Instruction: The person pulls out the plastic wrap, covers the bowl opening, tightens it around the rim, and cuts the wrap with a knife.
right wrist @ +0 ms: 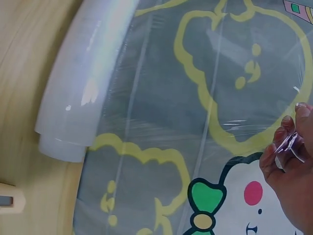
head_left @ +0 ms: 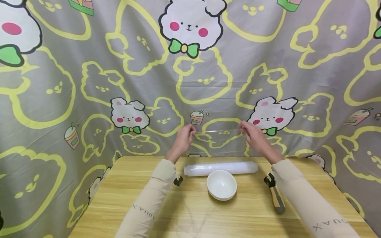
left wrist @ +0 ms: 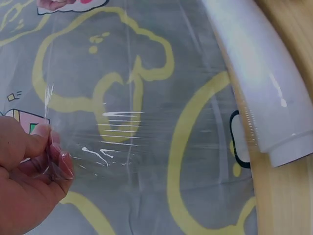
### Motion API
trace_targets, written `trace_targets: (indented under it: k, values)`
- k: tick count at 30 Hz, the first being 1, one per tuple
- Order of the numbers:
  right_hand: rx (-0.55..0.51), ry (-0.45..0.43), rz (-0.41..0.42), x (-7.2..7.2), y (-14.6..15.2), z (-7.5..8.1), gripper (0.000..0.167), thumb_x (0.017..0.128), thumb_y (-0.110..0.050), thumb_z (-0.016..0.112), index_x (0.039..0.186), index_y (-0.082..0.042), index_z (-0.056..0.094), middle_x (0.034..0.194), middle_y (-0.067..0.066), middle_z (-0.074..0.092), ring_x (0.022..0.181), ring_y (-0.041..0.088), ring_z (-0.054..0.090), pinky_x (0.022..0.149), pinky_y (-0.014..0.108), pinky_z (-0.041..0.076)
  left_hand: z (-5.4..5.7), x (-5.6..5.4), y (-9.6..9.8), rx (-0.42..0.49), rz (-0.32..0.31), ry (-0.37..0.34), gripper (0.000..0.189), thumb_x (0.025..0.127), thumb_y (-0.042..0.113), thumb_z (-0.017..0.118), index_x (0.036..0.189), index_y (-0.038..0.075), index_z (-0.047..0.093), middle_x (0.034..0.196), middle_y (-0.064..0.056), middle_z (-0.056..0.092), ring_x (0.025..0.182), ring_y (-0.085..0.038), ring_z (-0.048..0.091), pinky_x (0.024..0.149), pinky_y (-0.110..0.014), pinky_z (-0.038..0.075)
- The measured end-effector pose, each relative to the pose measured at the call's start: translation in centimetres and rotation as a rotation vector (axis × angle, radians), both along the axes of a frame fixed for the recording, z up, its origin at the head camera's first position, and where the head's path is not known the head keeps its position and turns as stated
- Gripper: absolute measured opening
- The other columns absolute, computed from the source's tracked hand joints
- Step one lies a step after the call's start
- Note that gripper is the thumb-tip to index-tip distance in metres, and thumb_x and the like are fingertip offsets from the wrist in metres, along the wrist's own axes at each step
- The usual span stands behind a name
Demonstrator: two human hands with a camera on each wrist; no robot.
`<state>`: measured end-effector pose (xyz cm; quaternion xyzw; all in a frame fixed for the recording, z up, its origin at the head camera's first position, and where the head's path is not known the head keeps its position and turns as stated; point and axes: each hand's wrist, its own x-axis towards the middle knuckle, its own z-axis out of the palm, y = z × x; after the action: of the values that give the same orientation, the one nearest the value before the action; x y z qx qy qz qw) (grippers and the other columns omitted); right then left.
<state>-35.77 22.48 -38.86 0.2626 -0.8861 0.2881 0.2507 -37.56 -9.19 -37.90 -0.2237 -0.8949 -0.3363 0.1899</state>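
Observation:
Clear plastic wrap (head_left: 217,131) stretches between both hands beyond the table's far edge. My left hand (head_left: 183,138) pinches one corner of it between thumb and curled fingers; in the left wrist view the film (left wrist: 117,147) bunches at the fingertips and shows fine creases. The other corner is pinched by my right hand (head_left: 254,135), where crumpled film glints among the fingers (right wrist: 278,147). From the hands the sheet runs back to the plastic wrap roll (head_left: 220,168), which lies crosswise near the far edge. A white bowl (head_left: 221,185) stands upright in front of the roll.
To the right on the wooden table (head_left: 119,195) lies a tool (head_left: 276,196) with a black head and an orange-grey handle. A small black object (head_left: 178,180) sits left of the roll, partly behind the left sleeve. A patterned curtain (head_left: 205,86) hangs behind the table.

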Motion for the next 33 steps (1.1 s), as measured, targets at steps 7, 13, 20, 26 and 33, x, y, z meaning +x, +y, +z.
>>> trace_targets:
  k: [7,13,20,26,33]
  values:
    - [-0.017,0.027,0.021,0.2,0.2,0.8,0.01,0.105,-0.001,0.053,0.108,0.002,0.062,0.102,0.02,0.069,0.089,0.033,0.066,0.076,0.048,0.057,1.2,-0.2,0.2,0.001,0.009,-0.001,0.01,0.101,0.005,0.061,0.093,0.0,0.064,0.087,-0.011,0.066,0.081,-0.023,0.062,0.073,-0.035,0.056]
    - [-0.024,0.057,0.02,0.1,0.2,1.7,0.008,0.103,0.003,0.055,0.105,0.002,0.063,0.1,0.019,0.069,0.09,0.032,0.065,0.079,0.051,0.056,2.0,-0.2,0.3,0.018,0.017,0.045,0.008,0.101,0.004,0.063,0.094,0.0,0.066,0.088,-0.011,0.068,0.079,-0.024,0.065,0.072,-0.035,0.057]
    - [-0.037,0.068,0.008,0.1,0.5,2.5,0.011,0.102,0.006,0.053,0.105,0.002,0.062,0.101,0.018,0.068,0.093,0.033,0.065,0.083,0.052,0.056,2.7,-0.2,0.8,0.064,0.018,0.072,0.008,0.101,0.004,0.062,0.095,-0.001,0.066,0.088,-0.012,0.068,0.078,-0.024,0.062,0.07,-0.036,0.055]
    - [-0.037,0.057,-0.016,-0.1,0.9,2.6,0.009,0.103,0.002,0.054,0.106,0.001,0.062,0.1,0.018,0.066,0.087,0.029,0.061,0.08,0.049,0.055,3.1,-0.1,1.3,0.089,0.029,0.099,0.008,0.101,0.003,0.062,0.095,-0.001,0.065,0.091,-0.013,0.068,0.08,-0.024,0.063,0.071,-0.035,0.055]
    - [-0.041,0.083,-0.007,-0.7,1.0,3.2,0.012,0.103,0.005,0.052,0.105,0.001,0.062,0.097,0.017,0.066,0.082,0.026,0.058,0.075,0.044,0.052,3.7,0.3,1.2,0.117,0.042,0.137,0.006,0.099,0.0,0.063,0.093,-0.001,0.064,0.092,-0.014,0.069,0.084,-0.027,0.066,0.074,-0.038,0.057]
